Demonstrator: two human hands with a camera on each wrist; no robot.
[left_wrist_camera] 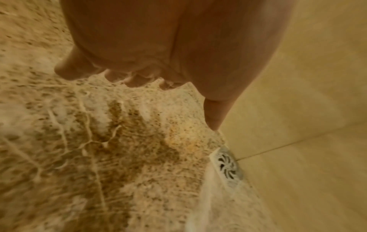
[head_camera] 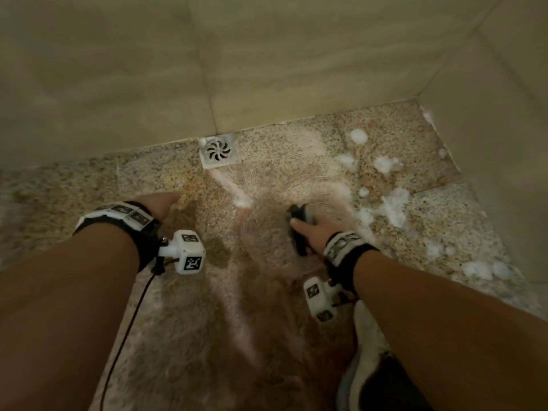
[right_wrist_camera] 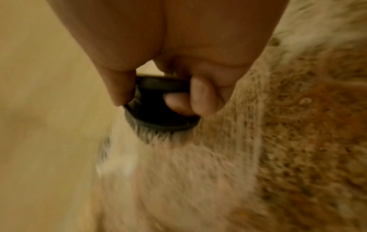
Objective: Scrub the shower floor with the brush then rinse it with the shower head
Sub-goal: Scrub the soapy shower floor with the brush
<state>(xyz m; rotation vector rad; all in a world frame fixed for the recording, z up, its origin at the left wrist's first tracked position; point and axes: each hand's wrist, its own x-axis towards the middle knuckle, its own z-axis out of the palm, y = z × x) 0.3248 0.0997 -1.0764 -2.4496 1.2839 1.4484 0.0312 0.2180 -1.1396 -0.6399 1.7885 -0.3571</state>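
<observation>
Gripping the brush (head_camera: 299, 229) in the right hand (head_camera: 317, 229), bristles down on the soapy shower floor (head_camera: 178, 336) at 5 o'clock from the drain (head_camera: 218, 150); left hand (left_wrist_camera: 158, 47) hanging loose, empty. Best pressing evenly, overlapping circles.

The right hand (right_wrist_camera: 168, 47) is gripping a round black plastic scrubbing brush (right_wrist_camera: 158, 116), its fingers (right_wrist_camera: 198, 94) curling under the handle loop. The pale bristles are pressing into the speckled brown stone shower floor (right_wrist_camera: 298, 141), which is lying streaked with white foam (right_wrist_camera: 178, 172). A beige tiled wall (right_wrist_camera: 39, 109) is showing blurred on the left.
</observation>
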